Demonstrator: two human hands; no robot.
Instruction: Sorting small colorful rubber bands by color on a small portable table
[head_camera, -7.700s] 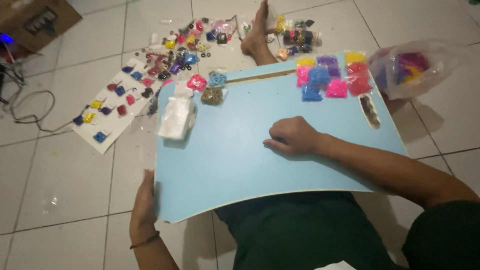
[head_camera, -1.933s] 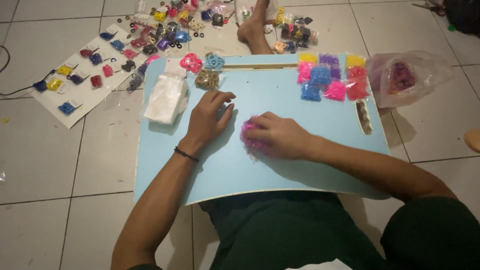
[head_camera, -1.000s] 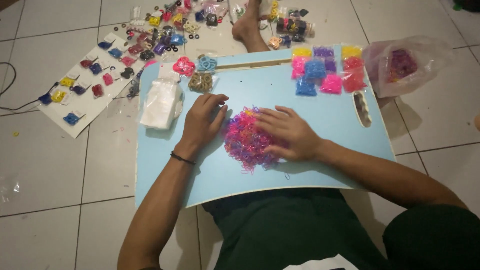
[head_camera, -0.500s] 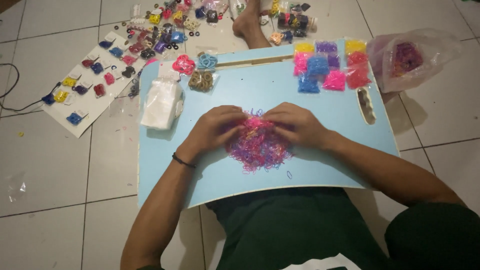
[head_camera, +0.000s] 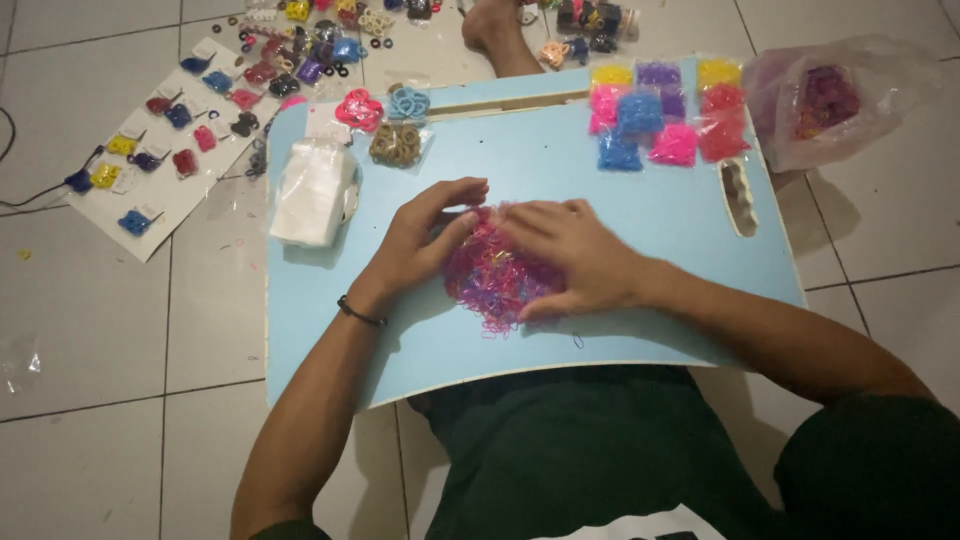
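Hands rest open on the pile of small pink and purple elastic bands (head_camera: 490, 275) at mid-tabletop (head_camera: 320, 330): left hand (head_camera: 425, 240) cupped at its edge, right hand (head_camera: 570, 255) flat on top, neither gripping. Step in hand, apparently: gathering. Next move calls for inward sweeping without scattering strays.

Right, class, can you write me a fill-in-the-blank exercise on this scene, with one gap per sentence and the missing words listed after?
1. Both hands rest on a heap of tiny pink and purple rubber bands lying on a light ____ lap board.
2. The dark cord bracelet is on the ____ wrist.
3. The stack of clear white plastic bags lies on the board's ____ side.
4. The right hand lies ____ on the heap.

Missing words: blue; left; left; flat
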